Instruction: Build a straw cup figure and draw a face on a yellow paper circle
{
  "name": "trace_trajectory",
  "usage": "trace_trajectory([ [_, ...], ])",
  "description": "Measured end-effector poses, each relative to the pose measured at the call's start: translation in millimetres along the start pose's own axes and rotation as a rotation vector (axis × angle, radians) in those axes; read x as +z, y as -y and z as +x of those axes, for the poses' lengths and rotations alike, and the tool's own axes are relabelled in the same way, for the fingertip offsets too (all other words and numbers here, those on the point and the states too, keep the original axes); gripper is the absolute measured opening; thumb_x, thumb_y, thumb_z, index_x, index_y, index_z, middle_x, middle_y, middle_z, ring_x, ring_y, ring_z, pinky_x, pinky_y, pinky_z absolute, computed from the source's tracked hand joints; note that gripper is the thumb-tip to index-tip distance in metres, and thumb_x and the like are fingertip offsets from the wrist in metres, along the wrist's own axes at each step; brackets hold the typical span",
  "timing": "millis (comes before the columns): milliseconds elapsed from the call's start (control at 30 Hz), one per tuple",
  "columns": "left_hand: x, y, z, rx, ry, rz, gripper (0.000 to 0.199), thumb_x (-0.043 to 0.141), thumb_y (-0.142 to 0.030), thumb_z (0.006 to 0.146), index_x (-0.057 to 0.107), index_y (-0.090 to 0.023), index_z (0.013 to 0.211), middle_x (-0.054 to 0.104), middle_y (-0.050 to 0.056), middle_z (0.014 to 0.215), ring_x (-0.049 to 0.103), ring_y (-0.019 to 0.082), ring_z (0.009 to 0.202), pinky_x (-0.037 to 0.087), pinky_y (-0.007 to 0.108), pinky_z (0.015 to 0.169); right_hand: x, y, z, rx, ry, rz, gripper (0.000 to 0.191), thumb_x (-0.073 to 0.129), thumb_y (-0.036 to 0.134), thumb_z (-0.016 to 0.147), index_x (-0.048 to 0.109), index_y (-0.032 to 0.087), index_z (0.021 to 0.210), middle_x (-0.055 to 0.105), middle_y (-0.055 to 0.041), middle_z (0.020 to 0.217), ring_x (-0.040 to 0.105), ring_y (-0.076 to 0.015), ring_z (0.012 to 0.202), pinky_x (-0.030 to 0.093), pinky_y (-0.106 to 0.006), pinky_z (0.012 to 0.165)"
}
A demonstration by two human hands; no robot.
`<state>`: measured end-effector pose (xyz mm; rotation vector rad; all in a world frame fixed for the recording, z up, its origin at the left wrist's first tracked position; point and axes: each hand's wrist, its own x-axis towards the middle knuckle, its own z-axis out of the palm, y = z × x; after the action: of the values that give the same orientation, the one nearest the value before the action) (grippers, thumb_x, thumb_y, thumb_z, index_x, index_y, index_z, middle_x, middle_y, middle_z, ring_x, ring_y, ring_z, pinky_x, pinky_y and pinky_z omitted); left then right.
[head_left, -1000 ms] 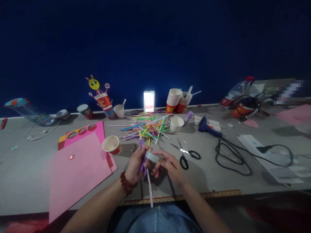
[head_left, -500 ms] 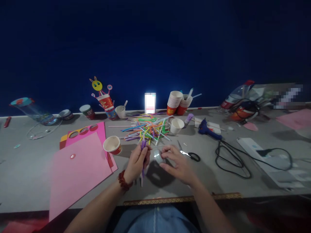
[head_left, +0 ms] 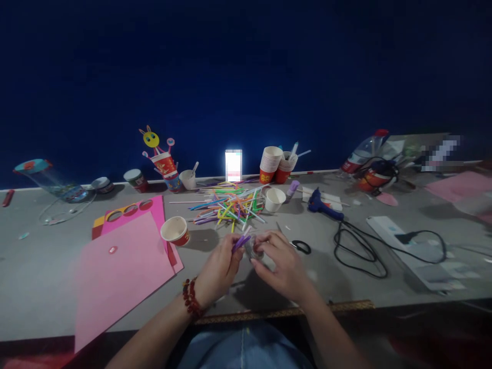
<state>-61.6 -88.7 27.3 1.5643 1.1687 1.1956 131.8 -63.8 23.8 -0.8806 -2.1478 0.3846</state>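
My left hand (head_left: 218, 265), a beaded bracelet at its wrist, is closed around purple and pale drinking straws (head_left: 241, 242), whose ends stick out past the thumb, tilted to the right. In my right hand (head_left: 283, 265) a roll of clear tape (head_left: 251, 251) is gripped between thumb and fingers, right beside the straws. I cannot tell whether tape touches them. Just beyond the hands lies a heap of coloured drinking straws (head_left: 238, 207). Black-handled scissors (head_left: 302, 247) lie right of my right hand, their blades partly hidden by it.
Left are pink sheets (head_left: 123, 271) and a paper cup (head_left: 175, 230). Behind stand a decorated cup figure (head_left: 163, 164), a lit phone (head_left: 233, 166) and stacked cups (head_left: 270, 166). Another cup (head_left: 275, 200), a blue glue gun (head_left: 323, 206), its cable and a power strip (head_left: 403, 251) lie right.
The straws in my left hand have tipped from upright to a rightward slant. My hands have come closer together, with the tape roll now right against the straws' side. The view has shifted slightly.
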Motion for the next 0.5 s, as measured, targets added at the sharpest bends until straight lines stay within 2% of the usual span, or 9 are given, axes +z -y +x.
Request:
trace_trajectory([
  [167,3.9,5,1,0.047,0.009,0.106,0.012,0.057,-0.023,0.091,0.063,-0.022,0.102,0.064,0.003,0.076,0.057,0.020,0.065,0.043,0.029,0.068,-1,4,-2,-0.014,0.006,-0.029,0.001,0.062,0.023,0.086,0.060,0.023,0.086,0.066,-0.0085,0.095,0.059,-0.0264,0.099,0.048,-0.046,0.094],
  [267,2.9,8,1,0.059,-0.013,0.133,0.014,0.061,-0.021,0.088,0.065,-0.023,0.101,0.067,0.006,0.085,0.060,0.020,0.072,0.043,0.028,0.072,0,5,-5,-0.024,0.001,-0.030,0.003,0.063,0.023,0.086,0.060,0.023,0.088,0.067,-0.0080,0.097,0.060,-0.0259,0.099,0.046,-0.047,0.098],
  [333,1.6,9,2,0.025,-0.022,0.077,0.014,0.066,-0.020,0.084,0.067,-0.023,0.098,0.067,0.006,0.085,0.060,0.021,0.073,0.042,0.028,0.070,0,6,-5,-0.025,-0.007,-0.040,0.004,0.063,0.024,0.086,0.060,0.023,0.088,0.067,-0.0072,0.096,0.060,-0.0258,0.098,0.044,-0.048,0.100],
  [400,0.7,10,1,-0.019,-0.025,-0.022,0.010,0.069,-0.021,0.083,0.068,-0.022,0.093,0.063,0.004,0.077,0.057,0.020,0.070,0.041,0.027,0.066,1,7,-5,-0.017,-0.010,-0.058,0.004,0.063,0.027,0.086,0.060,0.024,0.087,0.066,-0.0061,0.093,0.060,-0.0254,0.096,0.042,-0.048,0.103],
  [500,1.1,14,-4,-0.032,-0.035,-0.133,0.005,0.067,-0.024,0.086,0.066,-0.021,0.090,0.057,0.001,0.068,0.051,0.017,0.063,0.039,0.024,0.059,1,6,-3,0.005,-0.011,-0.097,0.004,0.061,0.027,0.088,0.059,0.024,0.088,0.066,-0.0055,0.092,0.059,-0.0248,0.095,0.037,-0.049,0.108],
])
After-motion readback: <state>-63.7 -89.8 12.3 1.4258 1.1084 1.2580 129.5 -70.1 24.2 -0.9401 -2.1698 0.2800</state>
